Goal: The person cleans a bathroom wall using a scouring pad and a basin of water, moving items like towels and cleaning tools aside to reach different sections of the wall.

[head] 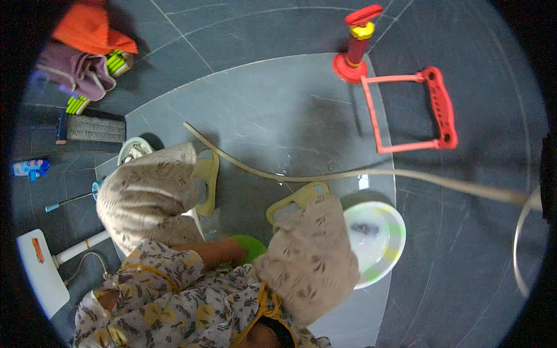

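My left hand (236,251) is blurred between my knees, at a bright green object (251,249) partly hidden by my trousers and shirt; its fingers and grip cannot be made out. My right hand is out of view; only part of that arm (261,337) shows at the bottom edge. Beside my right knee is a white basin (397,243) with green and yellow patches, holding what looks like water and a dark thing. A pale hose (339,175) runs across the floor past my slippers (211,187).
A red hand pump (357,50) stands beside a red and pink frame (441,108). At left are orange (85,30) and purple cloths (78,71) on a rack, a floor squeegee or mop head (95,128), a blue-and-white bottle (31,168), and a white cistern (43,274).
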`<state>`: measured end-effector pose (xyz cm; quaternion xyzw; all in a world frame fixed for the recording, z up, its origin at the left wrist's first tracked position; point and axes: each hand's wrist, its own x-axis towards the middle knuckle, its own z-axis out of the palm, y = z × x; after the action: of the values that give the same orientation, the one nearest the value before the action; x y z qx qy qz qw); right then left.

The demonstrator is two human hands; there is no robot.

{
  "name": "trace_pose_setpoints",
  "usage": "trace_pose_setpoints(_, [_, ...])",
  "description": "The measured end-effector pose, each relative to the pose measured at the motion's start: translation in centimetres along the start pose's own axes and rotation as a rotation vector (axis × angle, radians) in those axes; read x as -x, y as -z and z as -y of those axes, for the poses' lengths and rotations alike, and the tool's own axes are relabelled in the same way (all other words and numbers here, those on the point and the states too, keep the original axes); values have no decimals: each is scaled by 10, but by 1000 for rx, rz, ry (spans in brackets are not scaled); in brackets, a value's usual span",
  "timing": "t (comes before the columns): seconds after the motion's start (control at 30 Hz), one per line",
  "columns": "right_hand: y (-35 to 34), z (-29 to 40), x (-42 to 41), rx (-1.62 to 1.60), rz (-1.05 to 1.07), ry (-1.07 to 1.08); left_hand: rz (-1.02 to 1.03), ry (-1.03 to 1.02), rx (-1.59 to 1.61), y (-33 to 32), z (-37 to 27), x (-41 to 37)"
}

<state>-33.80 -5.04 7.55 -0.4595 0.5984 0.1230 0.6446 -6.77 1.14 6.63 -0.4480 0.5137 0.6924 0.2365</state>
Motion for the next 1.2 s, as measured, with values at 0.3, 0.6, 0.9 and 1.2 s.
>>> trace_pose_setpoints(0.3, [42,70,-38,36,39,-181,-1,-80,135,81,5,33])
trace_pose_setpoints(0.6, [48,103,-39,30,78,-138,-98,33,91,153,34,87])
trace_pose_setpoints(0.9, [15,83,-43,-83,36,-8,-208,111,-75,187,38,105])
trace_pose_setpoints(1.2, [-13,54,-37,-146,-8,56,-257,207,-191,166,46,131])
